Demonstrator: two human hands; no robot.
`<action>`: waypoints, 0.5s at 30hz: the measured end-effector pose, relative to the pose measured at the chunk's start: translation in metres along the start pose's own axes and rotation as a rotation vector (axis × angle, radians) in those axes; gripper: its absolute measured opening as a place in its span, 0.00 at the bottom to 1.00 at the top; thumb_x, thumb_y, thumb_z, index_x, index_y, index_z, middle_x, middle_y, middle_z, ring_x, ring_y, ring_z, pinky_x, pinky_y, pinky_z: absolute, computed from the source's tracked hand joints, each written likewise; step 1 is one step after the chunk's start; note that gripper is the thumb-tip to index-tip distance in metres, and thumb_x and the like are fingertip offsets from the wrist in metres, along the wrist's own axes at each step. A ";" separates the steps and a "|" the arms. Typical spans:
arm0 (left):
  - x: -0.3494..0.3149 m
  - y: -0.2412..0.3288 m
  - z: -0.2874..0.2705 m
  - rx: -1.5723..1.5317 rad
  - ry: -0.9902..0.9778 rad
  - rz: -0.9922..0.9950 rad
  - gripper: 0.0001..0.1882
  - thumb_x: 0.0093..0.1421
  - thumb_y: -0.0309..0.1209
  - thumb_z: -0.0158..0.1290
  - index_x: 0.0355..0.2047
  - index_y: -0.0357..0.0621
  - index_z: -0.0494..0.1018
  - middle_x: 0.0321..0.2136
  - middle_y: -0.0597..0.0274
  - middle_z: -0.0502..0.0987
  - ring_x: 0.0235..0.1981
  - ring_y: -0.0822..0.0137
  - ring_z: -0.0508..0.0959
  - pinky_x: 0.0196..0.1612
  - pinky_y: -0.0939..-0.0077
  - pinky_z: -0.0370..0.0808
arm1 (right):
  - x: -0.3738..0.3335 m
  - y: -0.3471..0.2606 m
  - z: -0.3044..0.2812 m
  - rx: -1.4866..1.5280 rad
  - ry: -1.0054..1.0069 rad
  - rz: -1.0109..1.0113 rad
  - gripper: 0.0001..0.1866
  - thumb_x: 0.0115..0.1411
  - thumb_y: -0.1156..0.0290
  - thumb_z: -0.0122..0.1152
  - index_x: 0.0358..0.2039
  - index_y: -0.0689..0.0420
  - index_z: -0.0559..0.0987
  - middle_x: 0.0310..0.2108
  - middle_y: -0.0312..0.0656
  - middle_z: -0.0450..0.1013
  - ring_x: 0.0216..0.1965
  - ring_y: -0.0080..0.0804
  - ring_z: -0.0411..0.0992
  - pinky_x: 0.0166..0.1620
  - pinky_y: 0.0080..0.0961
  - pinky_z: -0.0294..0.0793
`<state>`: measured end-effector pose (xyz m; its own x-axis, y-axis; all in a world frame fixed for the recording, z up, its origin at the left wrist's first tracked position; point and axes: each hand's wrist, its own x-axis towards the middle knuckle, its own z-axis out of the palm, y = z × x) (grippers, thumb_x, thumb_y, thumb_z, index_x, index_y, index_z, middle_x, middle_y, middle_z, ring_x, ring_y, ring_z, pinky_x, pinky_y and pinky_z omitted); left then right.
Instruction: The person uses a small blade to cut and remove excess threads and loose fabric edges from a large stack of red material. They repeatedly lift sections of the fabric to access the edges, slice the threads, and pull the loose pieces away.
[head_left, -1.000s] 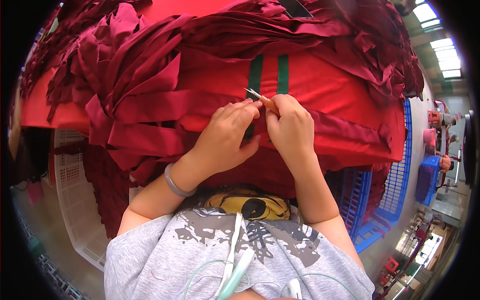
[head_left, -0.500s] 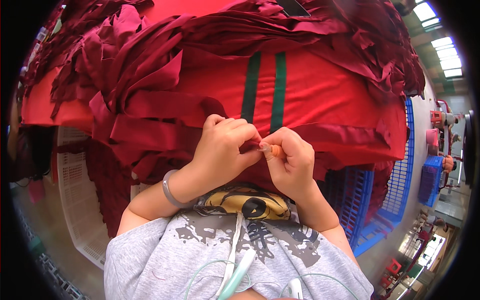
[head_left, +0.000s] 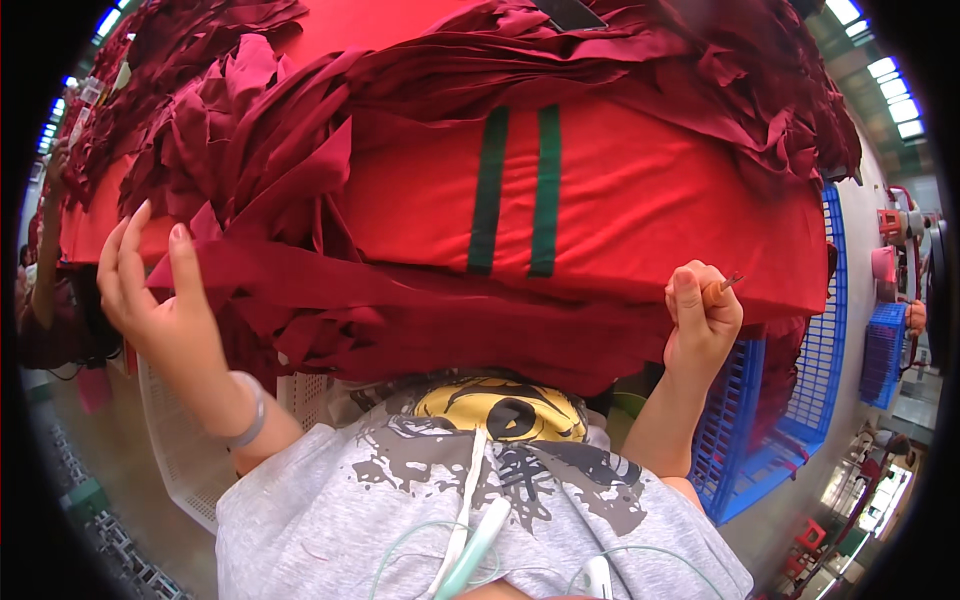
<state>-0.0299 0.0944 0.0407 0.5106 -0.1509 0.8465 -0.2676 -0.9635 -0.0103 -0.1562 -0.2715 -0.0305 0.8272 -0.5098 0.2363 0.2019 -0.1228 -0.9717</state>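
My left hand (head_left: 160, 300) is raised at the left with fingers spread, touching the edge of a dark red fabric strip (head_left: 330, 285) that hangs from a heap of maroon strips (head_left: 250, 150). My right hand (head_left: 703, 318) is closed in a fist at the right, gripping a small orange-handled tool (head_left: 722, 286) whose metal tip pokes out above the thumb. Between the hands lies a stack of red fabric pieces (head_left: 640, 210) with two dark green stripes (head_left: 518, 190) on top.
A blue plastic crate (head_left: 790, 420) stands at the right under the fabric stack, a white crate (head_left: 175, 450) at the lower left. Another person (head_left: 45, 300) stands at the far left edge. Machines and another blue crate (head_left: 885, 350) lie far right.
My hands were together at the middle of the red stack, working with the tool. They have since parted: the left swung out to the maroon strips, the right moved right with the tool.
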 end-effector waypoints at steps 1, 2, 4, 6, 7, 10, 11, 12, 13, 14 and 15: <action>-0.002 0.020 0.018 -0.229 -0.070 -0.031 0.09 0.59 0.29 0.59 0.40 0.42 0.79 0.38 0.56 0.79 0.40 0.58 0.78 0.47 0.64 0.73 | -0.003 0.002 -0.003 -0.025 0.046 0.016 0.20 0.59 0.82 0.63 0.16 0.57 0.63 0.20 0.33 0.67 0.22 0.15 0.58 0.25 0.15 0.54; -0.002 0.042 0.024 -0.413 -0.138 -0.068 0.10 0.58 0.28 0.58 0.41 0.42 0.79 0.39 0.55 0.79 0.42 0.56 0.78 0.49 0.63 0.72 | -0.003 0.003 0.001 -0.045 -0.017 -0.030 0.21 0.58 0.82 0.63 0.15 0.57 0.63 0.20 0.33 0.66 0.21 0.15 0.58 0.25 0.16 0.53; -0.004 0.083 0.054 -0.622 -0.401 0.084 0.11 0.58 0.28 0.57 0.42 0.40 0.78 0.42 0.52 0.79 0.44 0.56 0.78 0.50 0.62 0.73 | -0.006 0.003 0.009 -0.109 -0.117 -0.129 0.22 0.57 0.83 0.64 0.14 0.57 0.61 0.19 0.33 0.64 0.21 0.15 0.56 0.24 0.17 0.52; -0.016 0.123 0.095 -0.738 -0.476 0.110 0.14 0.58 0.31 0.56 0.43 0.39 0.77 0.42 0.51 0.80 0.46 0.55 0.78 0.54 0.59 0.71 | -0.008 -0.004 0.014 -0.202 -0.223 -0.048 0.23 0.55 0.82 0.65 0.12 0.59 0.61 0.19 0.32 0.61 0.20 0.15 0.52 0.22 0.20 0.48; -0.024 0.138 0.116 -0.629 -0.470 0.139 0.15 0.59 0.33 0.55 0.45 0.39 0.76 0.42 0.52 0.80 0.46 0.54 0.78 0.56 0.55 0.68 | -0.009 -0.006 0.014 -0.207 -0.251 -0.015 0.23 0.56 0.82 0.65 0.12 0.59 0.62 0.19 0.32 0.61 0.19 0.15 0.52 0.22 0.20 0.48; -0.020 0.142 0.120 -0.411 -0.668 0.156 0.15 0.60 0.36 0.55 0.44 0.41 0.77 0.42 0.55 0.80 0.43 0.57 0.79 0.59 0.49 0.63 | -0.010 -0.003 0.013 -0.182 -0.305 0.064 0.23 0.60 0.78 0.63 0.12 0.59 0.62 0.18 0.32 0.62 0.18 0.15 0.53 0.22 0.19 0.49; -0.015 0.143 0.114 -0.366 -0.775 0.163 0.15 0.60 0.37 0.55 0.42 0.41 0.78 0.41 0.56 0.80 0.41 0.58 0.79 0.60 0.49 0.62 | -0.013 -0.001 0.010 -0.158 -0.289 0.111 0.24 0.61 0.77 0.62 0.12 0.59 0.62 0.17 0.32 0.62 0.18 0.15 0.54 0.22 0.19 0.50; -0.009 0.139 0.104 -0.460 -0.850 0.156 0.13 0.60 0.36 0.55 0.40 0.42 0.79 0.40 0.57 0.81 0.39 0.59 0.79 0.60 0.50 0.62 | -0.014 0.003 0.007 -0.133 -0.275 0.158 0.24 0.62 0.76 0.61 0.12 0.58 0.61 0.17 0.32 0.62 0.18 0.14 0.54 0.22 0.18 0.50; -0.003 0.133 0.094 -0.566 -0.927 0.160 0.12 0.59 0.36 0.55 0.38 0.43 0.80 0.39 0.58 0.81 0.37 0.60 0.79 0.60 0.51 0.61 | -0.017 0.007 0.001 -0.010 -0.291 0.240 0.20 0.67 0.69 0.57 0.16 0.60 0.72 0.18 0.31 0.66 0.17 0.14 0.57 0.21 0.16 0.54; 0.005 0.124 0.085 -0.660 -1.006 0.161 0.10 0.59 0.35 0.55 0.35 0.43 0.81 0.38 0.59 0.81 0.35 0.61 0.79 0.60 0.52 0.61 | -0.018 0.007 0.001 0.049 -0.335 0.373 0.16 0.68 0.67 0.55 0.23 0.61 0.75 0.20 0.32 0.68 0.17 0.14 0.58 0.21 0.16 0.55; 0.012 0.112 0.079 -0.775 -1.083 0.193 0.06 0.55 0.33 0.59 0.27 0.44 0.81 0.33 0.58 0.81 0.32 0.63 0.78 0.57 0.57 0.62 | -0.017 0.008 0.007 0.112 -0.385 0.501 0.15 0.68 0.65 0.54 0.29 0.62 0.77 0.22 0.33 0.70 0.17 0.15 0.59 0.21 0.16 0.56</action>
<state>0.0107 -0.0333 0.0076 0.7003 -0.7136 0.0181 -0.6137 -0.5889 0.5259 -0.1654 -0.2579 -0.0421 0.9603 -0.1375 -0.2429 -0.2220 0.1511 -0.9633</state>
